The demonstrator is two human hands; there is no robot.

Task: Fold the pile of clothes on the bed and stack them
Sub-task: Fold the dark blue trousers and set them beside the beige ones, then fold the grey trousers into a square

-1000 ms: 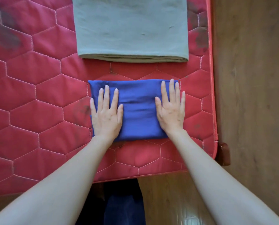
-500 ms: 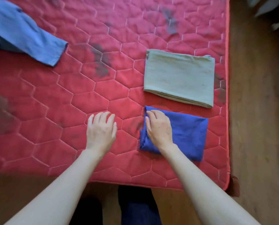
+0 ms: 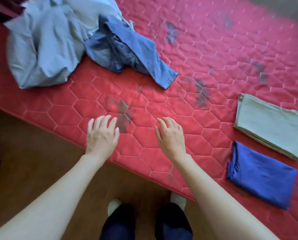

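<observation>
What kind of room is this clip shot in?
Most likely a bedroom at home: a bare red quilted mattress over a wooden floor, with an unfolded clothes pile on it.

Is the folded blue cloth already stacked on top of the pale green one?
No, the folded blue cloth lies flat on the red mattress beside the folded pale green cloth, not on it.
</observation>
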